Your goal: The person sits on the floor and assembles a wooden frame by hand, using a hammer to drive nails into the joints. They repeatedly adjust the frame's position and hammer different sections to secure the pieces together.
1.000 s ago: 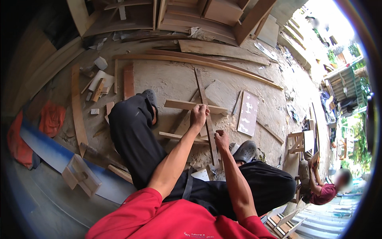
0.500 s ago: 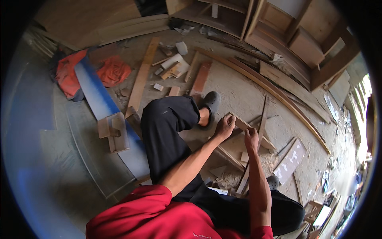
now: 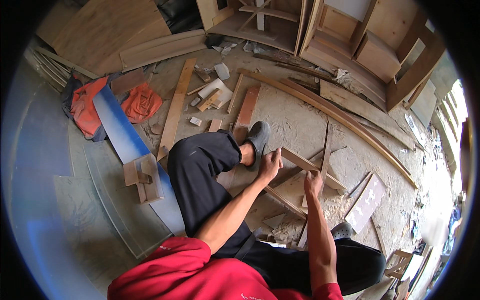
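Observation:
My left hand [image 3: 270,164] is closed in a pinch beside the far left end of a narrow wooden board [image 3: 301,161]. Whatever its fingers hold is too small or hidden to make out. Over the same board's near edge, my right hand [image 3: 313,183] is closed too, its fingers curled downward and their contents hidden. The board lies slantwise in front of me, across a dark wooden strip [image 3: 326,152]. A second narrow strip [image 3: 285,201] runs roughly parallel to it, nearer to me. My forearms reach forward on either side of these pieces.
A grey shoe [image 3: 258,138] is left of the board. A blue-and-white panel [image 3: 120,126] bearing a small wooden box [image 3: 150,182] lies farther left, near orange cloth [image 3: 141,103]. Long planks [image 3: 350,127] and wooden cabinets [image 3: 372,55] stand beyond. A flaking board [image 3: 366,202] is at right.
My hands have moved slightly apart, the left shifting leftward away from the board's end. The whole view has shifted a little, while the board appears to stay in place.

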`<state>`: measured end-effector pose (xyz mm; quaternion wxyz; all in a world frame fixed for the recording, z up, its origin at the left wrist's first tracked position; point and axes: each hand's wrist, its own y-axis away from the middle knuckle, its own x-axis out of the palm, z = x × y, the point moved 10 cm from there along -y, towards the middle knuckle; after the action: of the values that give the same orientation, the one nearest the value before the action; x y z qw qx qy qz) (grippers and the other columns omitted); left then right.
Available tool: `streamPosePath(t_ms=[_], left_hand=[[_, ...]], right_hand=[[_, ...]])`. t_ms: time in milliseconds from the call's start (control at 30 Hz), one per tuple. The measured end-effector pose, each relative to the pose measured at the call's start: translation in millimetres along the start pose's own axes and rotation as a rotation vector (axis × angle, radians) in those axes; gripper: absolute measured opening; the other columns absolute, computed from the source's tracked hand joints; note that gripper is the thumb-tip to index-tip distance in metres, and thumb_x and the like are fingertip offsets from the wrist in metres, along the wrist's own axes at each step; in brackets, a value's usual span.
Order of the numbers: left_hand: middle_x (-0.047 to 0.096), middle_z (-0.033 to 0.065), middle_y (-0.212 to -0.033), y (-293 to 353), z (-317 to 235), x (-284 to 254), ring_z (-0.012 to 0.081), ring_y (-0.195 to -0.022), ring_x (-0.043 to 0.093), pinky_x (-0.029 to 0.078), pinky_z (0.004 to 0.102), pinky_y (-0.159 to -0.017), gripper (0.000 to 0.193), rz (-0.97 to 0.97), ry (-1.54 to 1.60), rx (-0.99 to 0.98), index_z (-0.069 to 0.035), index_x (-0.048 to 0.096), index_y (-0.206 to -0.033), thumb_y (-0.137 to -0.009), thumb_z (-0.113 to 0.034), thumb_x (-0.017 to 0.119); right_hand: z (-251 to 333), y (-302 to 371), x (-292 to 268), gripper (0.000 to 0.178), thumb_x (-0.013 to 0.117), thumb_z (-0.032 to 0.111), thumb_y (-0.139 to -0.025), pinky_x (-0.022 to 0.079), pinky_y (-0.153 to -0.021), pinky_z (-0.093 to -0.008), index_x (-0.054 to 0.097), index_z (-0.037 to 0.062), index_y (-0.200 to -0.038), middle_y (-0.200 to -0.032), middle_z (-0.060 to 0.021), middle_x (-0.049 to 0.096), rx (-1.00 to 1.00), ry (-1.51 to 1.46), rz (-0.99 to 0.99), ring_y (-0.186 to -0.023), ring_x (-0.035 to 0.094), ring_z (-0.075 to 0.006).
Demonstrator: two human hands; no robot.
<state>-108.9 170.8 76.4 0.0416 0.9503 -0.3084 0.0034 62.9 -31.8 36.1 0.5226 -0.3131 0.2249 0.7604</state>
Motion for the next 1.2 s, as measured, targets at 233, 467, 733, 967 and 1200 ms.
streamPosePath(t_ms=[233, 467, 733, 967, 1200], left_hand=[[0.062, 0.0024, -0.077, 2.7, 15.7, -2.7, 0.0089, -0.062, 0.057, 0.046, 0.0229, -0.055, 0.016, -0.054, 0.184, -0.090, -0.003, 0.056, -0.093, -0.094, -0.019, 0.056], [0.063, 0.0000, -0.083, 5.9, 25.8, -11.1, 0.0067, -0.066, 0.057, 0.045, 0.0213, -0.055, 0.021, -0.030, 0.136, -0.103, -0.006, 0.057, -0.099, -0.094, -0.027, 0.059], [0.064, 0.0042, -0.079, 2.4, 13.3, -3.3, 0.0083, -0.063, 0.056, 0.047, 0.0218, -0.058, 0.025, -0.018, 0.227, -0.112, -0.001, 0.059, -0.095, -0.094, -0.026, 0.060], [0.064, 0.0012, -0.084, 19.8, 3.1, 68.7, 0.0072, -0.067, 0.058, 0.046, 0.0212, -0.055, 0.018, 0.136, 0.243, -0.250, -0.007, 0.059, -0.097, -0.093, -0.024, 0.059], [0.064, 0.0010, -0.087, 72.3, -18.6, 172.4, 0.0081, -0.069, 0.060, 0.047, 0.0223, -0.057, 0.013, 0.509, 0.307, -0.307, -0.008, 0.060, -0.101, -0.090, -0.015, 0.056]], right_hand=[[-97.0, 31.0, -25.1, 0.060, 0.074, 0.033, -0.075, 0.048, -0.086, -0.0463, 0.048, -0.0002, -0.118, -0.108, -0.0241, 0.061, 0.355, 0.321, 0.005, -0.101, 0.061, -0.0380], [-137.3, 55.3, 15.6, 0.049, 0.075, 0.036, -0.072, 0.048, -0.085, -0.0444, 0.057, -0.0020, -0.097, -0.100, -0.0227, 0.065, 0.503, -0.065, 0.384, -0.099, 0.063, -0.0357], [-96.5, 39.5, -23.4, 0.060, 0.071, 0.032, -0.077, 0.046, -0.091, -0.0439, 0.051, -0.0022, -0.122, -0.110, -0.0251, 0.062, 0.269, 0.204, 0.006, -0.105, 0.059, -0.0392], [-74.6, 41.8, -87.6, 0.056, 0.068, 0.034, -0.081, 0.043, -0.097, -0.0424, 0.056, -0.0057, -0.119, -0.118, -0.0265, 0.060, 0.254, 0.043, -0.130, -0.113, 0.055, -0.0395], [-104.6, 96.0, -202.1, 0.045, 0.066, 0.036, -0.082, 0.049, -0.087, -0.0357, 0.067, -0.0019, -0.106, -0.101, -0.0182, 0.069, 0.383, 0.016, -0.273, -0.098, 0.066, -0.0286]])
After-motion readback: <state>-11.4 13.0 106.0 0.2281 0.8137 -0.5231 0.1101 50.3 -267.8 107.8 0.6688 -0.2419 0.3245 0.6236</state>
